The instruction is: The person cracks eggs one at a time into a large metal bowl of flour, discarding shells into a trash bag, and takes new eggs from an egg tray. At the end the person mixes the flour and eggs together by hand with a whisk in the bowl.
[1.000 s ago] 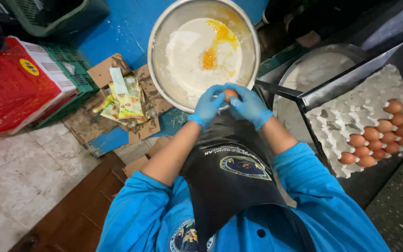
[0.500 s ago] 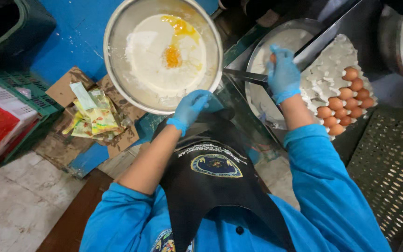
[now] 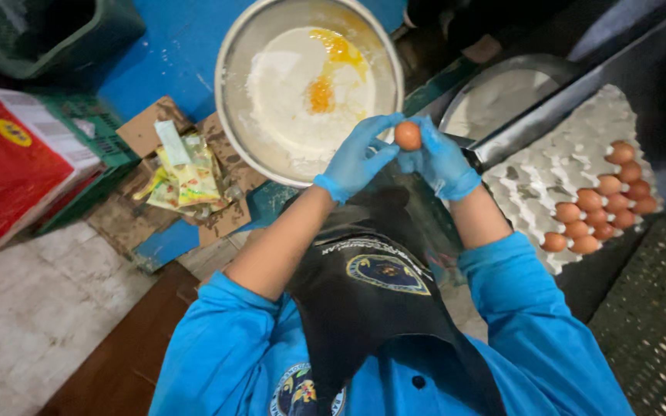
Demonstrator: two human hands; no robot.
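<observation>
- Resting between both gloved hands, a brown egg is held just at the near rim of a large metal bowl.
- The left hand, in a blue glove, is curled partly closed, and the egg is touched by its fingertips from the nine o'clock side.
- The right hand, also in a blue glove, is closed about the egg from the three o'clock side.
- Flour and a broken yolk are seen in the bowl, at eleven o'clock from the egg.
- A grey egg tray is placed at three o'clock from the hands, and brown eggs are kept in its far cells.
- A second metal bowl is set at two o'clock, between the first bowl and the tray.
- Yellow wrappers are laid on torn cardboard at nine o'clock, with a red box further out.
</observation>
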